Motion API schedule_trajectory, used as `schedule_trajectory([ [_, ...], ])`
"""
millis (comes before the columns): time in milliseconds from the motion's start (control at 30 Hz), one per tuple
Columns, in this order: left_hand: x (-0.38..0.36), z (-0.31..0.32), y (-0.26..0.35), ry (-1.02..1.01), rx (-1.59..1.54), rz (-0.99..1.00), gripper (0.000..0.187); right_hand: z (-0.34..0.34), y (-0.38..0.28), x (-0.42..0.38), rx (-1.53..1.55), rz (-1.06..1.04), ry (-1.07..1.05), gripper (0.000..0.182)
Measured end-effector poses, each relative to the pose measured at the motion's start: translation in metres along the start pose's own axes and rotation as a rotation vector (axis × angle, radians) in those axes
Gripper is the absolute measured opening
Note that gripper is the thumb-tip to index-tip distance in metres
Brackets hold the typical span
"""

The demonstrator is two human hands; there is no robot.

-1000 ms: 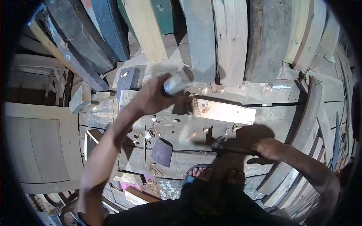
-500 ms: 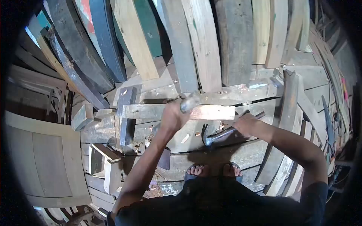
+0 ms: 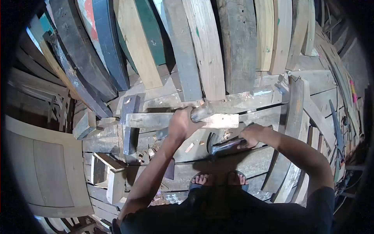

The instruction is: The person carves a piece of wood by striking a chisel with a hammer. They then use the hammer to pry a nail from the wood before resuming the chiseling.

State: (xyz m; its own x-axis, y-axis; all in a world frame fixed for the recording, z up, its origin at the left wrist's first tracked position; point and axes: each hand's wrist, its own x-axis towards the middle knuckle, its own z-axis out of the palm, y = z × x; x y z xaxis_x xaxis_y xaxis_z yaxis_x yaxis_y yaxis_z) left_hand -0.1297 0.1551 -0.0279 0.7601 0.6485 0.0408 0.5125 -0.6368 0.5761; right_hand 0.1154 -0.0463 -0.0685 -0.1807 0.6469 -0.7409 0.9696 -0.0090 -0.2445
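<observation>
My left hand (image 3: pixel 181 124) is closed round what looks like a chisel, its thick round handle (image 3: pixel 201 113) sticking out to the right above the fist. Part of a grey blade (image 3: pixel 161 133) shows at the lower left of that hand. Beneath the fist lies a wooden beam (image 3: pixel 224 121), its right end pale and freshly cut. My right hand (image 3: pixel 251 135) grips a claw hammer (image 3: pixel 228 146) by the shaft, with the head to the left and below the beam. The hammer is apart from the chisel handle.
A dark wood block (image 3: pixel 131 134) lies crosswise at the beam's left end. Several long planks (image 3: pixel 237 46) stand along the far side. More timber (image 3: pixel 296 113) lies to the right, a panelled door (image 3: pixel 52 171) to the left. Wood chips (image 3: pixel 189 148) litter the plank floor.
The chisel handle, blurred before, now shows sharply and has tipped a little to the right. My right hand and the hammer sit slightly lower in view. The whole scene has shifted a little.
</observation>
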Motion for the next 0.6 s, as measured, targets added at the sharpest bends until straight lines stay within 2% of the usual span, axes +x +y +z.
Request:
schedule_trajectory([
  [67,-0.002,0.011,-0.012,0.015,0.043,-0.005,0.047,0.0,0.002,-0.001,0.017,0.008,0.002,0.063],
  [100,-0.003,0.011,-0.017,0.007,-0.033,-0.014,0.04,0.002,0.003,0.001,0.013,0.01,-0.003,0.062],
  [200,-0.006,0.008,-0.025,0.073,-0.19,0.11,0.032,0.012,0.004,0.001,0.012,-0.01,0.046,0.061],
  [233,-0.005,0.011,-0.023,0.156,-0.213,0.188,0.024,0.018,0.008,0.006,0.003,-0.022,0.03,0.059],
  [333,-0.002,0.002,-0.029,-0.038,-0.123,0.051,0.021,0.02,0.013,0.005,0.038,-0.054,0.072,0.054],
  [367,0.001,0.002,-0.03,0.091,-0.21,0.104,0.018,0.02,0.013,0.003,0.067,-0.056,0.096,0.053],
  [400,0.004,0.001,-0.04,0.151,-0.232,-0.051,0.019,0.017,0.01,0.002,0.079,-0.042,0.085,0.054],
  [467,0.017,-0.016,-0.046,0.151,-0.404,-0.225,0.026,0.009,0.004,0.0,0.1,-0.015,0.063,0.055],
  [567,0.029,-0.042,-0.034,0.141,-0.516,-0.217,0.029,-0.003,-0.004,-0.006,0.126,-0.017,0.068,0.061],
  [600,0.027,-0.049,-0.02,0.158,-0.422,-0.121,0.028,-0.003,-0.004,-0.004,0.134,-0.021,0.066,0.063],
])
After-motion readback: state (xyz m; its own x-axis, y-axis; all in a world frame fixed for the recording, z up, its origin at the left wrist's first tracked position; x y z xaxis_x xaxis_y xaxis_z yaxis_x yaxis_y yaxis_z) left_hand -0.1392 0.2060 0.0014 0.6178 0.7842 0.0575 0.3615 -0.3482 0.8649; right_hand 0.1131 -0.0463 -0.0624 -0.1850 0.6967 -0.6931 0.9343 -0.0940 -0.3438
